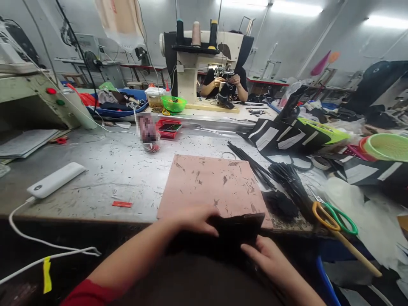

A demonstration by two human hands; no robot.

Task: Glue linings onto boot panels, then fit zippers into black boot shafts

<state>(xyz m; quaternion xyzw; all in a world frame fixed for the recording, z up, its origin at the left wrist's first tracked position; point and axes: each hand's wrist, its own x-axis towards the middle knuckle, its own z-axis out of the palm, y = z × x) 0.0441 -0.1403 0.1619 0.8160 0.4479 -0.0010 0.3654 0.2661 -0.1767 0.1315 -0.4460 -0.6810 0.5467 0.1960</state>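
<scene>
At the surface's (137,180) near edge, your left hand (198,219) has its grip clamped on the black material piece (237,231), thumb on the near face. Your right hand (269,257) pinches its right side. Piece sits in front of the pink board (207,185), overlapping its near edge. Black strips (288,182) lie right of the board; scissors (328,207) near them. White power bank (57,180) well left.

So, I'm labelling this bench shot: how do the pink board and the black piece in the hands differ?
The pink board is pale and scuffed; the black piece looks uniformly dark. The board lies flat on the table; the left hand and right hand hold the piece.
</scene>
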